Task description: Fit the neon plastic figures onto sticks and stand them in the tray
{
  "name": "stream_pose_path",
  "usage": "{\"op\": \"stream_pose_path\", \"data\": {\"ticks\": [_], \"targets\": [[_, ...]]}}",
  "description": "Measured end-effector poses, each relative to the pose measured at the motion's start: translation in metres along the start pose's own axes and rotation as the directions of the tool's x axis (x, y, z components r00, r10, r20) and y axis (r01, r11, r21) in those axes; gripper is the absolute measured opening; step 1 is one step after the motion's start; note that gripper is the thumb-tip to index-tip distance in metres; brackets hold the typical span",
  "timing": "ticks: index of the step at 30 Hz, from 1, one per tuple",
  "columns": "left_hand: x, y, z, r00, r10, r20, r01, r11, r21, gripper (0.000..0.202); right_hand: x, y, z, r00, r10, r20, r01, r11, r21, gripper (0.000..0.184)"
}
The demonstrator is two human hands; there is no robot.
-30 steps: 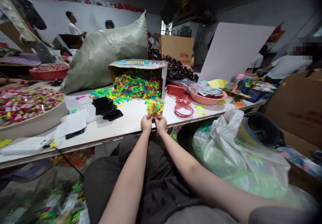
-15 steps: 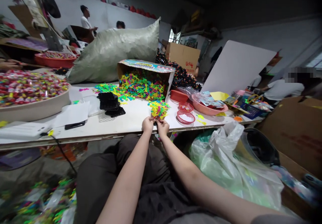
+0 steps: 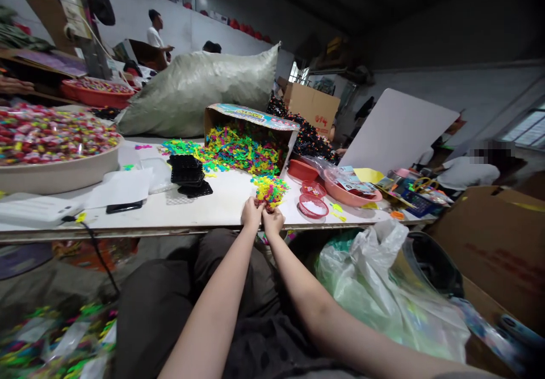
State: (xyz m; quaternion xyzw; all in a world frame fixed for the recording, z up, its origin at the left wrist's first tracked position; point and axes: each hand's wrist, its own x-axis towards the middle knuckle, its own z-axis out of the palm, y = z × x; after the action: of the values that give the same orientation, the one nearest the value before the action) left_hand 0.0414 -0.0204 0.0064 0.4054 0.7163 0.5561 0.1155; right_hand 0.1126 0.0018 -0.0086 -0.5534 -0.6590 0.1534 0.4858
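Note:
My left hand (image 3: 252, 213) and my right hand (image 3: 273, 222) meet at the table's front edge, both with fingers closed. What they pinch between them is too small and hidden to make out. Right at my fingertips is a bunch of small yellow, green, pink and blue plastic pieces (image 3: 271, 190). Beyond it, a cardboard box (image 3: 251, 114) lies on its side, with many similar pieces (image 3: 242, 149) spilling from its mouth. Stacked black plastic trays (image 3: 186, 170) lie to the left. Two small red baskets (image 3: 313, 206) stand to the right, the nearer holding something white.
A wide tub (image 3: 59, 169) of wrapped pieces fills the table's left side, near a phone (image 3: 124, 206) and papers. Behind stands a big grey-green sack (image 3: 200, 87). At right are a pink basin (image 3: 351, 189), a white board (image 3: 395, 135) and a plastic bag (image 3: 378, 277). Other people are further back.
The camera view has tilted and shifted slightly. My hands stay together at the bunch of pieces; the right hand has turned a little, and the dark bit seen below my fingers is now hidden.

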Motion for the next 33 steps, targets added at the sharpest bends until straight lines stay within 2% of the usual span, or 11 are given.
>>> {"op": "stream_pose_path", "data": {"ticks": [9, 16, 20, 25, 28, 33], "targets": [[-0.002, -0.002, 0.000, 0.999, -0.028, -0.041, 0.028, 1.000, -0.004, 0.010, -0.001, 0.000, 0.007, 1.000, 0.015, -0.017, -0.016, 0.996, -0.086, 0.026], [0.000, -0.003, -0.007, 0.973, -0.169, -0.157, 0.174, 0.985, 0.018, 0.021, -0.001, -0.001, 0.006, 0.997, -0.075, -0.006, 0.073, 0.983, -0.169, 0.023], [0.006, -0.001, -0.006, 0.966, -0.219, -0.140, 0.227, 0.973, 0.050, 0.022, -0.002, 0.002, 0.010, 0.994, -0.108, -0.027, 0.100, 0.975, -0.197, 0.025], [0.008, -0.001, -0.005, 0.973, -0.206, -0.107, 0.215, 0.973, 0.086, 0.018, -0.003, 0.004, 0.014, 0.991, -0.133, -0.029, 0.125, 0.976, -0.179, 0.024], [0.004, 0.002, -0.008, 0.969, -0.194, -0.152, 0.210, 0.972, 0.102, 0.019, -0.003, 0.003, 0.016, 0.992, -0.120, -0.029, 0.114, 0.979, -0.171, 0.023], [-0.010, 0.011, -0.008, 0.975, -0.096, -0.199, 0.127, 0.981, 0.148, 0.012, -0.003, 0.000, 0.015, 0.997, -0.075, -0.014, 0.073, 0.989, -0.130, 0.024]]}}
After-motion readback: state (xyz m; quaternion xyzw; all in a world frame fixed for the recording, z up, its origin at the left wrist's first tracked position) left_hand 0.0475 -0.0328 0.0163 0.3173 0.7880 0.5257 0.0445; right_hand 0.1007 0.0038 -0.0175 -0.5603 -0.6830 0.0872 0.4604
